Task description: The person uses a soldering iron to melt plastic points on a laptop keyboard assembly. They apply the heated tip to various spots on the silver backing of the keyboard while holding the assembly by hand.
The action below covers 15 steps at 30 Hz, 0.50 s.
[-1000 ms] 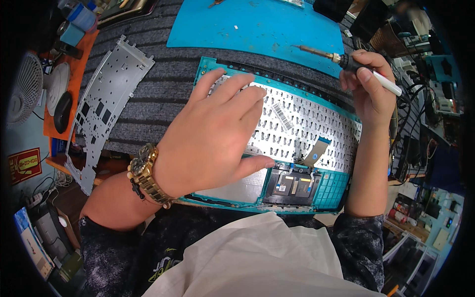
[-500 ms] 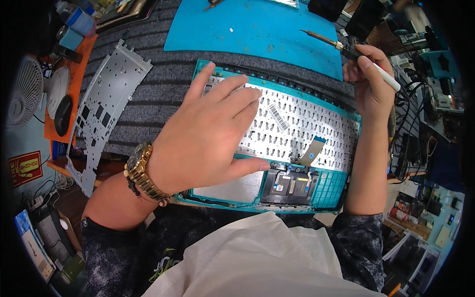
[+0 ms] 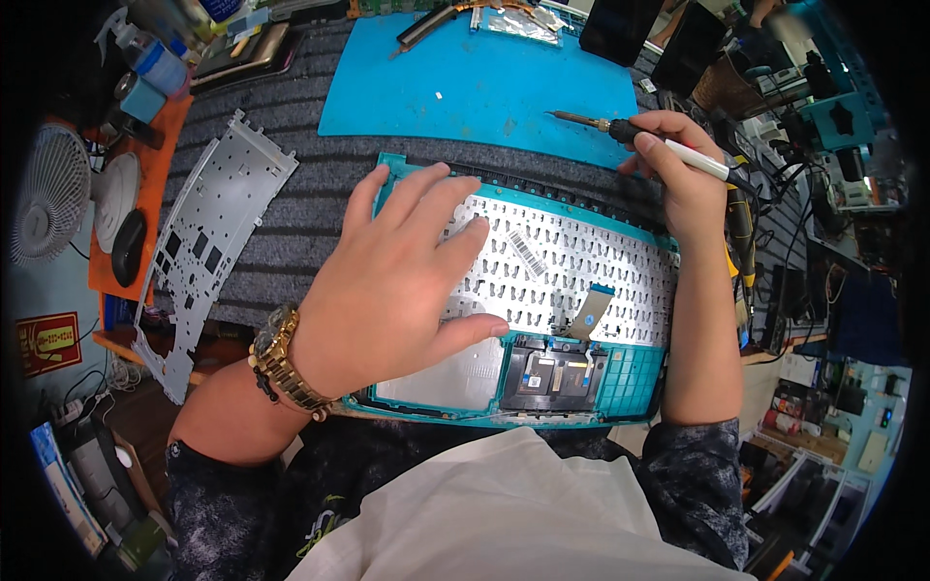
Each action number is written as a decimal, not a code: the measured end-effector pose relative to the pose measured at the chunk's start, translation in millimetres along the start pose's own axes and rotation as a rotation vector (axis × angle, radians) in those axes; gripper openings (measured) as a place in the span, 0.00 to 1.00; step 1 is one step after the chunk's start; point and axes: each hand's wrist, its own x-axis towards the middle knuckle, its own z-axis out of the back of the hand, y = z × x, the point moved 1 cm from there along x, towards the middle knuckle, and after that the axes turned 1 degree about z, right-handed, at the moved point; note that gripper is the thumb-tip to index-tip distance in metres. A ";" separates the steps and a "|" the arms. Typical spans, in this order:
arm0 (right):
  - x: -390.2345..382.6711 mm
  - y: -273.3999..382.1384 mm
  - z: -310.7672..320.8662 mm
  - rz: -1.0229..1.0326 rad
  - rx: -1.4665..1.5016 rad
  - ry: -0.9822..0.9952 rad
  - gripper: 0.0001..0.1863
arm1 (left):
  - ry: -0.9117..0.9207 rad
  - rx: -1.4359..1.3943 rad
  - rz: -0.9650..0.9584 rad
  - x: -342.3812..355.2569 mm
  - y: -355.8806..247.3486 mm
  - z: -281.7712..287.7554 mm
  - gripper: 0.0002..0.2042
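A teal laptop palm-rest cover [image 3: 632, 384] lies inside-up in front of me. Set in it is a silver keyboard back plate [image 3: 557, 257] with many small slots, a barcode label and a ribbon cable [image 3: 589, 312]. Below the plate sits a black touchpad module [image 3: 549, 378]. My left hand [image 3: 402, 266] rests spread over the cover's left part, fingers stretched toward its far edge, hiding that part of the plate. In my right hand [image 3: 683, 174] is a soldering iron [image 3: 620, 129], its tip pointing left above the blue mat, clear of the cover.
A blue work mat [image 3: 465, 87] lies beyond the cover on a grey striped cloth [image 3: 291, 184]. To the left are a perforated metal plate [image 3: 208, 232], a black mouse [image 3: 129, 247] and a white fan [image 3: 53, 189]. A spray bottle [image 3: 155, 63] stands far left. Cables [image 3: 780, 208] run along the right.
My right hand has brought the soldering iron left and slightly down. My left hand stays spread over the cover. The view has shifted, showing more of the mat's far end.
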 end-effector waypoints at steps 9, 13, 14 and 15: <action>-3.0 5.5 -10.7 -0.035 -0.071 0.018 0.14 | -0.035 -0.074 -0.014 1.0 1.5 0.0 0.34; -3.8 4.7 -10.8 -0.018 -0.086 0.030 0.14 | -0.035 -0.073 -0.004 1.1 0.3 0.7 0.34; -3.8 5.1 -10.9 -0.018 -0.086 0.029 0.14 | -0.035 -0.074 -0.004 0.9 0.3 0.6 0.34; -3.7 5.9 -11.4 -0.017 -0.100 0.032 0.14 | -0.031 -0.072 -0.002 0.6 0.3 0.5 0.34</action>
